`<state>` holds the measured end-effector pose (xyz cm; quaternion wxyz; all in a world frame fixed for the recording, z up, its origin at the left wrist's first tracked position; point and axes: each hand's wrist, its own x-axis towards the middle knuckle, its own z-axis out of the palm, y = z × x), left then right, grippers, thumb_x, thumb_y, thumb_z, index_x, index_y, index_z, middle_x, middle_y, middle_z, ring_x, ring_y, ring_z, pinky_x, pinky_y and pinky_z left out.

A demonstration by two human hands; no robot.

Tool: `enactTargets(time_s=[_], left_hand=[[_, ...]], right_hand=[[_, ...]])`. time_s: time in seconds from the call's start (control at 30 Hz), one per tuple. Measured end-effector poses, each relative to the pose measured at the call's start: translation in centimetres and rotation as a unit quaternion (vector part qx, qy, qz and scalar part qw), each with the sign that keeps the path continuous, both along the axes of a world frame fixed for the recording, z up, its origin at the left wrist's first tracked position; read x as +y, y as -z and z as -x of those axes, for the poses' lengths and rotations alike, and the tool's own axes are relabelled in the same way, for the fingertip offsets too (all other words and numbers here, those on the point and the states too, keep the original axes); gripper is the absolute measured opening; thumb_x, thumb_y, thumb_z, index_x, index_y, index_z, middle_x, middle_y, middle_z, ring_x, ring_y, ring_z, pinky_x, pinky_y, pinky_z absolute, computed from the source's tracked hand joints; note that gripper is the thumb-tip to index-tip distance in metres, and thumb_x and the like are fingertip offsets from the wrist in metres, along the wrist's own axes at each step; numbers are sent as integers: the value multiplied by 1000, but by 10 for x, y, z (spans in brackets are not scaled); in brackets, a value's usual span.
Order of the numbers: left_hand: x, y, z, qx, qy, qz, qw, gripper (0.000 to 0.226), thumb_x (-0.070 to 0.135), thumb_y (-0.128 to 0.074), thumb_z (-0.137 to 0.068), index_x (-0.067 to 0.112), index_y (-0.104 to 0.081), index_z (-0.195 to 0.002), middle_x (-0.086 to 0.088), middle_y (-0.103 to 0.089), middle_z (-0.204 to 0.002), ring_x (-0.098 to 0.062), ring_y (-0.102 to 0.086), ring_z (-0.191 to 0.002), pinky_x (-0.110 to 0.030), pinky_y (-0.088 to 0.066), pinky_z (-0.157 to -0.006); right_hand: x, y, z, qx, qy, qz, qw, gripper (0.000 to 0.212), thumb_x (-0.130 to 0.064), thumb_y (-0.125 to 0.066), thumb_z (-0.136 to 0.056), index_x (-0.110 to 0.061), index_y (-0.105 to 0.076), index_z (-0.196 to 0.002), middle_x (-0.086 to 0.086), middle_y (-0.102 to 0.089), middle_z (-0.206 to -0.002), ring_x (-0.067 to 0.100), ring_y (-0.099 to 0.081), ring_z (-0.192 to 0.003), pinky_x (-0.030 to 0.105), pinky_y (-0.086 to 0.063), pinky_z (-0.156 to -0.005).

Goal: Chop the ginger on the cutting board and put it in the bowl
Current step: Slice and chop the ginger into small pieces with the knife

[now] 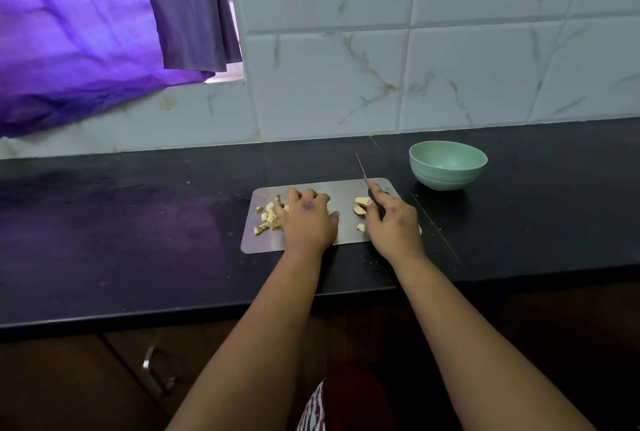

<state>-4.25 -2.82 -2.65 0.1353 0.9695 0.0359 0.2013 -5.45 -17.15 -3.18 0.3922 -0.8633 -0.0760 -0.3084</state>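
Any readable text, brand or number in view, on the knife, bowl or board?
None: no legible writing shows in this view.
Knife: blade too thin here to show any stamp.
Bowl: plain green.
Cutting board: bare metal.

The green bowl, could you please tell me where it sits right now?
In the head view, the green bowl stands on the black counter, off the far right corner of the cutting board and beyond the right hand holding the knife.
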Motion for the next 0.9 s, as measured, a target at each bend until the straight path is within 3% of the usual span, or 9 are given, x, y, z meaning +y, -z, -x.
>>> enactTargets(time_s=[0.13, 0.23, 0.33, 0.4, 0.5, 0.6, 0.9], left_hand=[[4, -1, -2, 7, -27, -2, 1000, 23, 28, -48, -94, 28, -65, -110, 5, -61, -115, -22, -39, -115, -43, -22, -97], [8, -1, -1, -39, -62, 16, 997, 25, 10, -50, -85, 23, -65, -99, 4, -63, -102, -21, -41, -107, -37, -17, -92], [11, -2, 0, -91, -91, 39, 991, 26, 8, -51, -84, 22, -65, -102, 5, -63, -103, -20, -41, -108, -35, -15, -90], [9, -2, 2, -112, -54, 44, 991, 20, 21, -54, -90, 24, -65, -106, 7, -63, -109, -20, -42, -111, -37, -20, -92], [0, 0, 5, -90, 107, 62, 988, 23, 44, -57, -90, 27, -67, -103, 12, -66, -107, -16, -48, -107, -37, -33, -90], [-6, 4, 6, -32, 215, 46, 975, 24, 43, -61, -87, 29, -69, -104, 12, -68, -104, -15, -49, -103, -35, -41, -89], [-9, 7, 2, -53, 214, -18, 975, 20, 31, -55, -92, 26, -70, -104, 5, -66, -102, -21, -49, -97, -38, -44, -84]], right_hand=[[0, 0, 1, 11, -2, -5, 1000, 42, -15, -50, -95, -21, -53, -136, 13, -67, -97, 23, -59, -84, 30, -48, -78], [0, 0, 1, 19, 0, -12, 1000, 41, -16, -50, -95, -22, -53, -136, 12, -67, -95, 21, -59, -81, 28, -48, -77], [-2, -1, 2, 24, 0, -22, 999, 41, -16, -50, -95, -22, -53, -136, 11, -67, -93, 20, -58, -77, 29, -49, -76], [-2, -2, 3, 32, -2, -32, 999, 41, -16, -50, -96, -22, -53, -136, 11, -67, -95, 22, -59, -80, 32, -50, -79], [-2, -3, 4, 34, -6, -32, 999, 40, -17, -50, -96, -22, -54, -136, 12, -68, -103, 23, -61, -89, 34, -50, -85], [-2, -3, 3, 41, -8, -30, 999, 41, -18, -50, -96, -23, -53, -136, 11, -68, -107, 23, -61, -93, 36, -50, -87], [-2, -4, 5, 49, -6, -25, 998, 42, -16, -49, -96, -25, -53, -136, 12, -68, -104, 23, -61, -96, 29, -46, -86]])
